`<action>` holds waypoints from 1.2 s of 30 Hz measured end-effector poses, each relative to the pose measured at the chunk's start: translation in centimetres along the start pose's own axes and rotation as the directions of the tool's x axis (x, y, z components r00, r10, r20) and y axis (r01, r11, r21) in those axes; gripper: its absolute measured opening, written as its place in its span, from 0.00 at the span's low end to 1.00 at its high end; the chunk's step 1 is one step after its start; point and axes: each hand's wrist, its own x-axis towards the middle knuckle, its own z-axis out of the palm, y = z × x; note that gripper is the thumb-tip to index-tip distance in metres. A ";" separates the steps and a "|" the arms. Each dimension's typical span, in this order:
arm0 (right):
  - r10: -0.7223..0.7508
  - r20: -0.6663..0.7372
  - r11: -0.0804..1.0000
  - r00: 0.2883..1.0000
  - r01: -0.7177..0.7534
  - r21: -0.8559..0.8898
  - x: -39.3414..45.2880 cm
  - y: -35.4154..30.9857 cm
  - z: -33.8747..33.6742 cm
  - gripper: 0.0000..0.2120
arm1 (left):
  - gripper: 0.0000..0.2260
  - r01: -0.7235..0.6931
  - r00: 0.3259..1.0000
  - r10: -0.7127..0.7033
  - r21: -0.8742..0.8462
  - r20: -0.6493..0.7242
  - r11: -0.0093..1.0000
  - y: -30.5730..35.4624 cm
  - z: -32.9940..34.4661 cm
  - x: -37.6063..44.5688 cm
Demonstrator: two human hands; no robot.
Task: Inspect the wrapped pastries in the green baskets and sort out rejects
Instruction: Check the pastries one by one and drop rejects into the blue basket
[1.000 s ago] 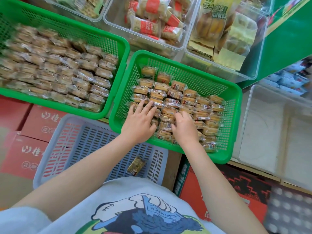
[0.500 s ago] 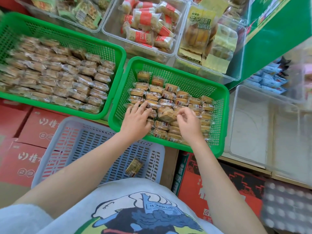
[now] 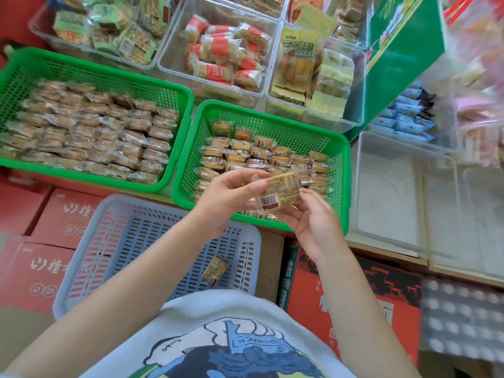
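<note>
Red printed cartons fill the lower part of the frame, packed edge to edge under the baskets. Nearest the person, at lower centre, a slotted blue-grey plastic basket rests on them, holding a single wrapped pastry near its right side, with bare slotted floor all around it. Just above, at mid-frame, both hands hold one wrapped pastry over the near rim of the right green basket. The left hand pinches its left edge between thumb and fingers; the right hand cups it from below with curled fingers. Its clear crinkled film shows a barcode label.

That mesh-walled basket holds neat rows of square golden pastries, with bare mesh at its far end. Touching it at left, a second green basket is almost full. To the right sits a clear plastic bin. Across the top, clear tubs hold other packaged snacks.
</note>
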 end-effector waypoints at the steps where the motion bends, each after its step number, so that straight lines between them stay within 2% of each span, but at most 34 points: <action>1: -0.011 -0.004 1.000 1.000 0.011 -0.002 -0.2 0.1 -0.2 0.07 | 0.07 -0.006 1.000 0.006 -0.018 -0.026 1.000 0.1 0.0 -0.3; 4: -0.111 -0.054 0.980 0.992 0.100 -0.171 -1.0 0.3 -1.0 0.10 | 0.09 -0.026 0.988 0.017 -0.061 -0.153 0.998 -0.2 -0.3 -1.0; 6: -0.185 -0.075 0.945 0.980 0.157 -0.287 -1.5 0.2 -1.6 0.10 | 0.06 -0.036 0.963 0.024 -0.041 -0.267 0.999 -0.7 -0.8 -1.3; 8: -0.214 -0.046 0.932 0.976 0.190 -0.308 -2.1 0.0 -2.1 0.09 | 0.03 -0.026 0.947 0.023 -0.004 -0.321 1.000 -1.1 -1.4 -1.5; 10: -0.212 0.002 0.930 0.977 0.202 -0.307 -2.7 -0.2 -2.4 0.08 | 0.05 0.022 0.959 -0.003 0.065 -0.283 0.998 -1.3 -1.6 -1.8; 14: -0.219 0.097 0.933 0.971 0.237 -0.272 -3.8 0.0 -1.9 0.09 | 0.19 0.183 0.978 -0.164 0.147 -0.131 0.972 -1.7 -0.8 -2.8; 17: -0.221 0.162 0.932 0.962 0.257 -0.254 -4.5 0.4 -1.4 0.08 | 0.29 0.213 0.977 -0.211 0.051 -0.042 0.976 -1.8 0.1 -3.5; 19: -0.233 0.175 0.923 0.957 0.274 -0.270 -4.8 0.5 -1.4 0.07 | 0.33 0.192 0.980 -0.194 -0.048 -0.046 0.980 -1.8 0.4 -3.9; 22: -0.296 0.150 0.867 0.943 0.331 -0.373 -4.8 0.6 -1.7 0.07 | 0.26 0.151 0.980 -0.165 -0.124 -0.114 0.981 -1.5 0.3 -4.2; 27: -0.433 0.146 0.695 0.890 0.433 -0.574 -4.6 1.3 -2.1 0.07 | 0.16 0.095 0.978 -0.121 -0.154 -0.170 0.983 -1.6 0.4 -4.1; 33: -0.362 0.153 0.755 0.920 0.385 -0.531 -4.5 1.2 -1.8 0.06 | 0.09 0.026 0.978 -0.081 -0.275 -0.193 0.961 -1.8 0.0 -3.8; 36: -0.288 0.144 0.843 0.947 0.322 -0.431 -4.2 0.8 -1.6 0.07 | 0.06 0.041 0.987 -0.083 -0.279 -0.140 0.959 -1.5 -0.5 -3.6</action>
